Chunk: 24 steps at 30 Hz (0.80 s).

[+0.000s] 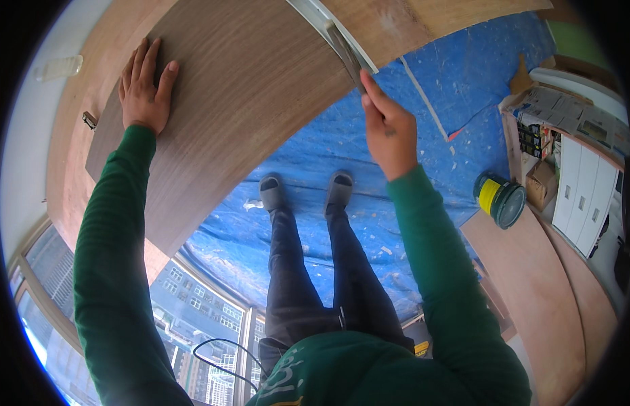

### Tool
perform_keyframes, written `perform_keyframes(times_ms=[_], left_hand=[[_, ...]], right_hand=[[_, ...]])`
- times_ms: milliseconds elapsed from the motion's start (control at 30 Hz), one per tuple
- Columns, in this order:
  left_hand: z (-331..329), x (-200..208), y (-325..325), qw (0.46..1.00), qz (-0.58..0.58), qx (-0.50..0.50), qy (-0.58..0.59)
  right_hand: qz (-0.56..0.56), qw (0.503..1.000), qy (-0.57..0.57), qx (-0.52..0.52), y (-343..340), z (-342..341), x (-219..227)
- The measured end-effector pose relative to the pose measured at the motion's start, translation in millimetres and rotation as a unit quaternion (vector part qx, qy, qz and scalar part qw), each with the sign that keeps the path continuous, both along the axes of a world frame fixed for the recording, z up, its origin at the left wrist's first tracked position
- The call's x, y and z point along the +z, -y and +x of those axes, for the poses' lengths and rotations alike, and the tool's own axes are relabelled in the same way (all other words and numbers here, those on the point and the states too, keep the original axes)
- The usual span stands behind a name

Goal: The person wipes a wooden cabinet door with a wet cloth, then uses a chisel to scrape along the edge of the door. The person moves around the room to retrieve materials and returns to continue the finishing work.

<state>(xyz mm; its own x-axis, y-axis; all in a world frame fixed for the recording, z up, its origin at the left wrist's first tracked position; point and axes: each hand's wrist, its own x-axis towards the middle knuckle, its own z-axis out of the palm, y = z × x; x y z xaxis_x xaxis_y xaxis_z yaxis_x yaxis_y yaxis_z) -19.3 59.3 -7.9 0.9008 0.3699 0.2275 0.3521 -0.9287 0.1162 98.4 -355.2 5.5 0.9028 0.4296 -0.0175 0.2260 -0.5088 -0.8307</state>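
A large brown wood-grain panel (240, 101) stretches across the upper left. My left hand (144, 98) lies flat on its surface near the left edge, fingers spread and holding nothing. Out past the panel's far right corner, my right hand (389, 132) is closed round one end of a long, narrow, flat grey tool (344, 55). That tool points up and left, beside a white strip (359, 49) along the panel's end. Its exact kind is hard to make out. My thumb or a finger is stretched along it.
Blue sheeting (437, 88) covers the floor under my grey slippers (272, 191). A dark green bucket (499, 199) with a yellow label stands at right, near plywood sheets (531, 271) and a white drawer unit (579, 189). Windows (193, 298) line the lower left.
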Motion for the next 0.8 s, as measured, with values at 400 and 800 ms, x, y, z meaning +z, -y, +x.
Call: perform_keyframes(times_ms=[400,800], left_hand=[[0,-1,1,1.000,0.003,0.008,-0.005],[1,1,2,1.000,-0.004,0.012,-0.012]], right_hand=[[0.090,0.987,-0.115,-0.070,35,-20,12],[0.142,0.965,-0.178,-0.133,-15,20,0]])
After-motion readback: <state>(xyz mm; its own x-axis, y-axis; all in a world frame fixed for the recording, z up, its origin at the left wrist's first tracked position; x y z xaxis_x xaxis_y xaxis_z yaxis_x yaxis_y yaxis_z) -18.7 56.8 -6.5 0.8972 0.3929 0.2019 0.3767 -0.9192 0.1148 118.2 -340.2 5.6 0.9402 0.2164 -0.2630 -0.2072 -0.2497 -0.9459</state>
